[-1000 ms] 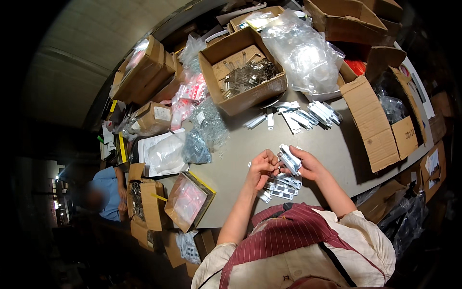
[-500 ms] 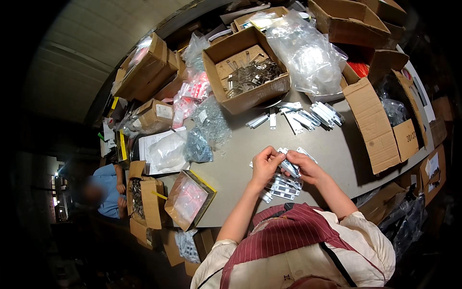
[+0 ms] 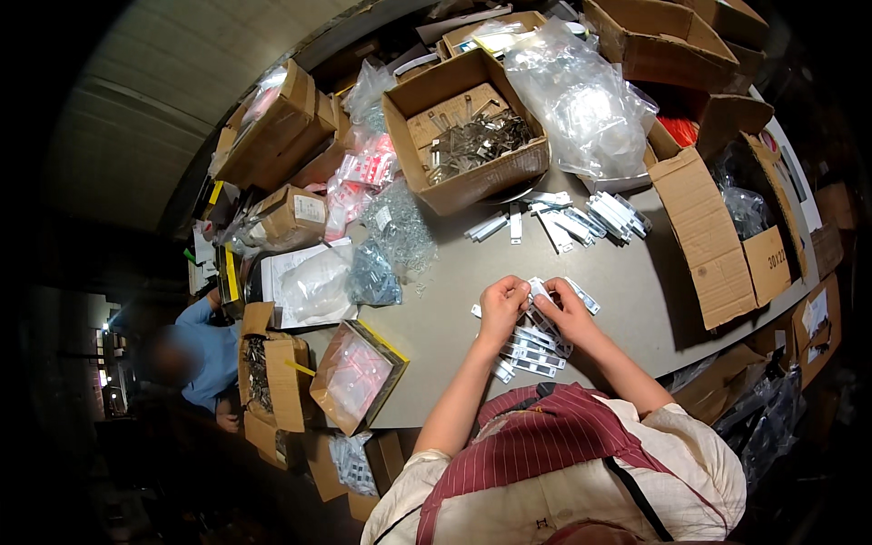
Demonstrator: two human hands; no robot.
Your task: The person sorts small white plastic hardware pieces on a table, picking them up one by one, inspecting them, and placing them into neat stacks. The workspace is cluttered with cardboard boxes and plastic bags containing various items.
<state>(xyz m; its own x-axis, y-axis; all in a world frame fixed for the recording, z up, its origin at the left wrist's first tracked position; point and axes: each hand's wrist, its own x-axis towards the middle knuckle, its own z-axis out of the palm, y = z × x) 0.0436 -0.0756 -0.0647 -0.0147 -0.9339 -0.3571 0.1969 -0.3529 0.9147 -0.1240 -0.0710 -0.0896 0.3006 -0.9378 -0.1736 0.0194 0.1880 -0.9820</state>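
My left hand [image 3: 501,309] and my right hand [image 3: 570,316] are close together over the table, fingers closed around a slim white-and-grey strip-shaped part [image 3: 540,291] with the fingertips pinching it. The fingers cover much of the part, so its full shape is hidden. Beneath and just in front of my body lies a pile of similar strips [image 3: 531,356], several with dark grey faces. One more strip [image 3: 582,296] rests beyond my right hand. Farther off, another heap of white strips [image 3: 609,214] lies on the table.
A cardboard box of metal pieces [image 3: 468,145] stands at the far side, beside a large clear plastic bag [image 3: 581,109]. Bags of small hardware [image 3: 400,227] lie left. An open carton [image 3: 704,241] stands right. A co-worker in blue [image 3: 211,350] is at far left.
My right hand has shifted slightly left and its thumb now lies along the held strip, which has turned more upright. The co-worker has reached an arm away toward the far boxes.
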